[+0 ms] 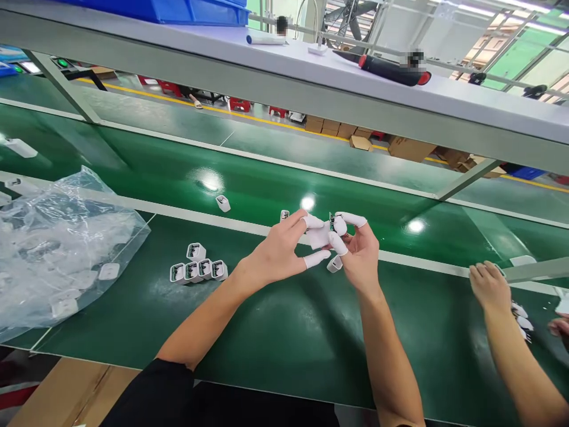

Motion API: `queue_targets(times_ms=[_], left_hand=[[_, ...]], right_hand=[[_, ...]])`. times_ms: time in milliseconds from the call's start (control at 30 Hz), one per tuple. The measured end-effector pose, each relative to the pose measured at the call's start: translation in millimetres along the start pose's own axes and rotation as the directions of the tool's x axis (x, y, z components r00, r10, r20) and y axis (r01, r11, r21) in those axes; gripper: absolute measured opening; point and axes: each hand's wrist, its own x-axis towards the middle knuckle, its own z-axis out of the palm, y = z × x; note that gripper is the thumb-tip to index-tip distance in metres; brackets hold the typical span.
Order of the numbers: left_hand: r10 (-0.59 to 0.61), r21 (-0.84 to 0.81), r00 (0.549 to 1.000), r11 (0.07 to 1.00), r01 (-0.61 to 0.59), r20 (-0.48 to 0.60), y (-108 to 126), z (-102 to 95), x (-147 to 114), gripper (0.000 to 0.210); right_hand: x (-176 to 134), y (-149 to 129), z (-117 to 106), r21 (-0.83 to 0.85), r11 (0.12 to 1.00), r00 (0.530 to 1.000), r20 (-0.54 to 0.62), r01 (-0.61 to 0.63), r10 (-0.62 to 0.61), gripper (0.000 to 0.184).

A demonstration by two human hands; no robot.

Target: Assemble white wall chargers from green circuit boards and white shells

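Observation:
My left hand (282, 246), with white finger cots, is closed on a white plastic housing (317, 238). Just right of it, my right hand (362, 255) pinches a small green circuit board with a round white part (339, 225). The board's edge is close to the housing's end; whether they touch is hidden by fingers. Below the right hand lies another white housing (335, 264), and one more housing (284, 214) shows behind the left hand. Several open-ended housings (198, 268) with dark parts inside stand grouped at left.
A clear plastic bag (71, 237) of white parts covers the left side. A single housing (223, 203) sits on the green strip. At right, a co-worker's hand (491, 287) rests near white parts (523, 320). Overhead, a shelf (306, 71) carries a black-and-red tool (393, 70) and blue bin (202, 13).

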Motion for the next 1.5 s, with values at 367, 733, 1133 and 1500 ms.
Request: queue_targets(times_ms=[367, 733, 1133, 1500], left_hand=[[-0.186, -0.521, 0.979, 0.83, 0.199, 0.079, -15.4, 6.3, -6.5, 0.065], [0.005, -0.417, 0.999, 0.909, 0.01, 0.035, -8.2, -1.0, 0.3, 0.056], [0.184, -0.322, 0.974, 0.921, -0.218, -0.134, -7.6, 0.5, 4.4, 0.065], [0.225, -0.286, 0.962, 0.922, -0.262, -0.155, -11.1, -0.9, 6.1, 0.065]], right_hand=[[-3.8, -10.6, -19.7, -0.036, 0.982, 0.982, -0.028, 0.184, -0.186, 0.044], [-19.8, -35.8, -24.0, -0.124, 0.918, 0.926, 0.079, 0.377, -0.369, 0.041], [-24.4, -31.5, -21.7, -0.107, 0.854, 0.857, 0.158, 0.509, -0.491, 0.069], [-21.3, -33.6, -20.8, -0.103, 0.827, 0.827, 0.186, 0.553, -0.53, 0.076]])
